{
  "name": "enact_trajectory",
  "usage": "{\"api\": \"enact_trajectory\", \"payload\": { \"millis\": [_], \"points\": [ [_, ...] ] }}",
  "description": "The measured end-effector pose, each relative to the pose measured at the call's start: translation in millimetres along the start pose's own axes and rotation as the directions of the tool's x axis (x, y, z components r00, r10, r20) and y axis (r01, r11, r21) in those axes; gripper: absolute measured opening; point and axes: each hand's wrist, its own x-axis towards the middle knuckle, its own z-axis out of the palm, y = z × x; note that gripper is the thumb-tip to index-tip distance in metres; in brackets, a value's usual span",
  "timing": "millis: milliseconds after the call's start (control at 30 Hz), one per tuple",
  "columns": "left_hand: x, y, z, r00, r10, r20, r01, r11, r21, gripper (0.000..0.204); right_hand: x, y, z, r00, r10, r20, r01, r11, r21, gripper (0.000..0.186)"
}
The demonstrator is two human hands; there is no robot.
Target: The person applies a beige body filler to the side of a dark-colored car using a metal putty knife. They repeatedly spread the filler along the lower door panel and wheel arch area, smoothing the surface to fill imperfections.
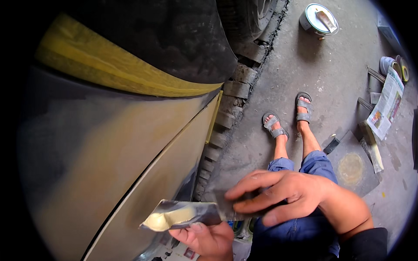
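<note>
Low in the middle, my left hand (207,238) is closed on a dark flat putty spreader (202,211) that carries a smear of cream-coloured putty (167,218) towards its left end. My right hand (285,195), slightly smeared by motion, has its fingers around a second dark flat scraper (226,206). That scraper's left edge meets or overlaps the right end of the putty-loaded spreader; I cannot tell which. Left of both hands stands a car body panel (117,135), patched in tan and grey, with a dark seam running down it.
A yellow strip (130,75) borders the wheel arch, with a tyre (248,19) beyond. A lidded can (318,21) with a brush on top stands at the far right. On the right are newspaper (386,104), tape rolls (404,70) and a stained board (355,167).
</note>
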Motion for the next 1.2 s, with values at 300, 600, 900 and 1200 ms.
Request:
{"api": "enact_trajectory", "payload": {
  "millis": [300, 600, 900, 1200],
  "points": [
    [-6.1, 12.1, -8.9, 0.994, 0.104, -0.018, -0.103, 0.993, 0.049, 0.058, 43.4, -4.8, 8.4, 0.878, 0.205, -0.432, -0.387, 0.836, -0.390, 0.035],
    [-11.0, 7.0, -13.7, 0.999, 0.033, 0.001, -0.033, 0.999, 0.003, 0.062, 71.6, -7.6, 4.4, 0.887, 0.142, -0.440, -0.352, 0.824, -0.443, 0.034],
    [-7.5, 3.0, -13.8, 0.999, 0.035, -0.005, -0.035, 0.999, -0.008, 0.063, 78.8, -8.2, -0.1, 0.881, 0.168, -0.442, -0.399, 0.765, -0.506, 0.034],
    [-5.7, 1.6, -12.1, 0.998, 0.067, 0.002, -0.067, 0.998, 0.003, 0.063, 80.0, 1.6, -14.1, 0.874, 0.207, -0.440, -0.435, 0.737, -0.517, 0.034]
  ]
}}
